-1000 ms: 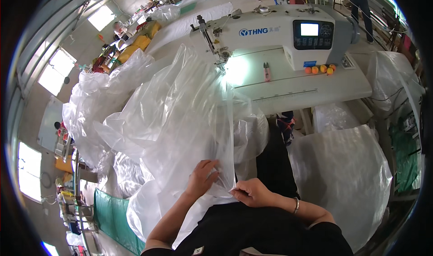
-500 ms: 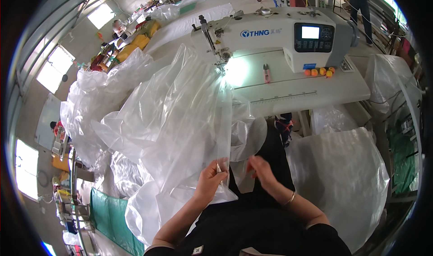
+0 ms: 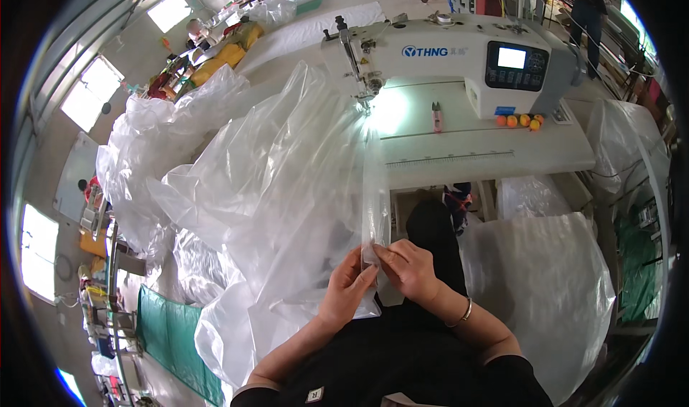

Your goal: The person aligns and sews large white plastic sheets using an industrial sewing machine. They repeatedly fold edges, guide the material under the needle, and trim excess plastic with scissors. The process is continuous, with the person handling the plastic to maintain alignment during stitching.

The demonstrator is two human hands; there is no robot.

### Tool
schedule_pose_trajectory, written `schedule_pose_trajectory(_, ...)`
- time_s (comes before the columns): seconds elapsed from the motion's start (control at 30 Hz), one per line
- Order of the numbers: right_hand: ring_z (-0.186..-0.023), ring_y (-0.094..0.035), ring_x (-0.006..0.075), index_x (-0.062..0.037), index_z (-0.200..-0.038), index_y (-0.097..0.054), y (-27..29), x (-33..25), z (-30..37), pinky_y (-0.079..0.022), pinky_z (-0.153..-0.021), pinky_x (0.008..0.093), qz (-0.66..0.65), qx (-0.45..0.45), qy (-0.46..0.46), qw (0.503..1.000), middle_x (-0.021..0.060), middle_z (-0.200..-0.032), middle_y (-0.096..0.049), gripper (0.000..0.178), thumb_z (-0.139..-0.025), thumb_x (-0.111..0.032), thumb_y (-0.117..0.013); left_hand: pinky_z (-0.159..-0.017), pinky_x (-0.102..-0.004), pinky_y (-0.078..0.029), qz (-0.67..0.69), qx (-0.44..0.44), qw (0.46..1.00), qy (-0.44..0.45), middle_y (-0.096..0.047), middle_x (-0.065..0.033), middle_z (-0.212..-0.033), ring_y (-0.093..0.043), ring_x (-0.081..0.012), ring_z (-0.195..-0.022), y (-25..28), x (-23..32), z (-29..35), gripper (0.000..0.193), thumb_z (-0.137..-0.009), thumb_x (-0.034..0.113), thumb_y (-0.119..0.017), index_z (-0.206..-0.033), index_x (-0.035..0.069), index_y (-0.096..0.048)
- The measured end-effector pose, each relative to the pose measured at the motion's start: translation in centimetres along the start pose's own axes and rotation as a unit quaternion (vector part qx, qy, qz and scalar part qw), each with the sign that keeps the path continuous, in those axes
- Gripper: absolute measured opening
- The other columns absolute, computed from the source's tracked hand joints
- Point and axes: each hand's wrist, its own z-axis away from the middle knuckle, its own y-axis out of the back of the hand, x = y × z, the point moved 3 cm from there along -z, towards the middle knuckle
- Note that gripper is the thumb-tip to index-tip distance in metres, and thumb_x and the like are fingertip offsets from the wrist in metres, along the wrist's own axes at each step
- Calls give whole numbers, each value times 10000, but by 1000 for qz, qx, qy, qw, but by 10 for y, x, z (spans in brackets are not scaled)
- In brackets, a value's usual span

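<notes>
A large sheet of clear plastic film spreads over the left of the table and hangs down toward my lap. Its right edge is gathered in a narrow strip running up to the needle area of the white sewing machine. Near my lap, my left hand pinches that edge between thumb and fingers. Right beside it, my right hand also grips the strip, fingertips close to the left hand's. The exact fold between the fingertips is partly hidden.
Pink-handled thread snips lie on the machine bed, and several small orange-yellow balls rest under the control panel. More plastic film drapes at right. A green sheet hangs at lower left. A person stands far right.
My right hand has come left and taken hold of the film's edge beside my left hand. A rounded flap of film at the edge's right has gone from view. The view has shifted slightly.
</notes>
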Motion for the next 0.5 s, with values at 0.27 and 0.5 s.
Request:
schedule_pose_trajectory(0.27,-609,-575,215,-30,-959,-654,-10,-11,-14,-476,-530,299,-81,-51,31,995,59,-789,-569,216,-750,10,-687,-574,-251,-383,-64,182,981,-16,-554,6,-745,-467,-67,-650,26,-21,-7,168,-969,116,-549,-1005,-21,-639)
schedule_pose_trajectory(0.5,-750,-596,135,-14,-1015,-639,-60,68,-64,-483,-697,272,-436,53,-358,824,54,-907,-652,171,-966,-103,-502,-588,-329,-448,-397,161,850,-308,-587,-165,-768,-565,-286,-641,13,64,-18,96,-849,-19,-566,-906,-44,-639)
